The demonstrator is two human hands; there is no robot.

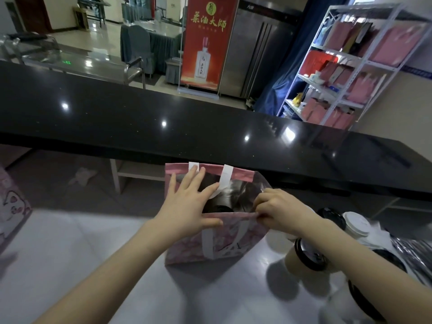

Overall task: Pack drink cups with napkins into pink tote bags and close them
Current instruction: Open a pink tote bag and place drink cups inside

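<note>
I'm steadying the bag (pixel 233 242) on the table (pixel 93 253) with my left grip (pixel 187 206) spread flat and my right grip (pixel 278 211) pinching its near rim, a cup (pixel 218 208) sitting inside, closing and other cups (pixel 308 256) remaining.

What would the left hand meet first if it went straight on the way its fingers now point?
Most likely the far wall of the pink tote bag, by its white handle strap: the fingers of the left hand seem to reach it. Depth is unclear; the black counter lies beyond.
</note>
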